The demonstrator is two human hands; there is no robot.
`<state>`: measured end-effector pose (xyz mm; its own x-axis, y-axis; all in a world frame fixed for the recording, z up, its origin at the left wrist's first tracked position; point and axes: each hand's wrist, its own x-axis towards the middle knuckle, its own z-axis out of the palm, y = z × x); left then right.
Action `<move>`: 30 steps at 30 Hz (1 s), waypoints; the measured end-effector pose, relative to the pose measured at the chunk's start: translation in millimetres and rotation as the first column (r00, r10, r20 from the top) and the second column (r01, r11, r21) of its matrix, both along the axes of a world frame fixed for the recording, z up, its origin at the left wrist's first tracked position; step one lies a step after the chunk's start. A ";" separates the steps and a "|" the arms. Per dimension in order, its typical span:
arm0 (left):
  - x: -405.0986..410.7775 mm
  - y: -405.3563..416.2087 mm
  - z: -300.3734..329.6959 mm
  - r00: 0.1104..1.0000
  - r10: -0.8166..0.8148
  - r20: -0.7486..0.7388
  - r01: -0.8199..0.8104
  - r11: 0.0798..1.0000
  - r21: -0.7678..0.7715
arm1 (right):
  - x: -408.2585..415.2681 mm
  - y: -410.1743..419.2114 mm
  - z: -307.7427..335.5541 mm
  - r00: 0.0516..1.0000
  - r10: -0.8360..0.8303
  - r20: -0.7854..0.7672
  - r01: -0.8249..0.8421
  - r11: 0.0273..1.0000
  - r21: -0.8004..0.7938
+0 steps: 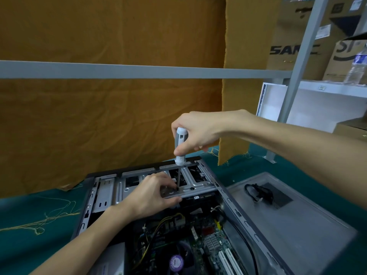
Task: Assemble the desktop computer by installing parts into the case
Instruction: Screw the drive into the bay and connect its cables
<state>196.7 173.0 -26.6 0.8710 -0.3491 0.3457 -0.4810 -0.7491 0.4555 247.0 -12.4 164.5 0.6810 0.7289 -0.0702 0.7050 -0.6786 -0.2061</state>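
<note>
Far right, a brown cardboard box (294, 36) shows dark letters "SAN", the rest hidden by a shelf post; other labels are too blurred to read

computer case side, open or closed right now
Open. The computer case lies on its side with motherboard and cables exposed, and its side panel lies flat on the table beside it.

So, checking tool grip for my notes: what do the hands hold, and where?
Right hand grips the white-grey screwdriver by its handle; left hand pinches the silver metal drive bracket at its front edge.
</note>
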 end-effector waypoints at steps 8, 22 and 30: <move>0.7 -1.2 -0.4 1.000 0.008 -0.007 -0.008 1.000 0.006 | 10.4 -6.7 -25.0 0.994 -0.040 0.104 0.015 0.973 0.232; 26.7 -32.0 12.9 0.996 0.050 -0.079 -0.053 0.998 -0.038 | 52.7 -67.9 -37.1 0.942 -0.149 -0.301 0.334 0.335 0.881; 48.7 -54.6 -9.3 0.997 0.076 -0.030 -0.077 0.996 -0.034 | 122.1 -171.0 -230.4 0.585 -0.791 -0.178 0.810 0.580 0.083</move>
<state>245.4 118.4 -35.9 0.9043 -0.2694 0.3311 -0.4095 -0.7666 0.4947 369.1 -183.4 -65.9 0.9863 -0.1024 -0.1289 -0.1449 -0.9119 -0.3839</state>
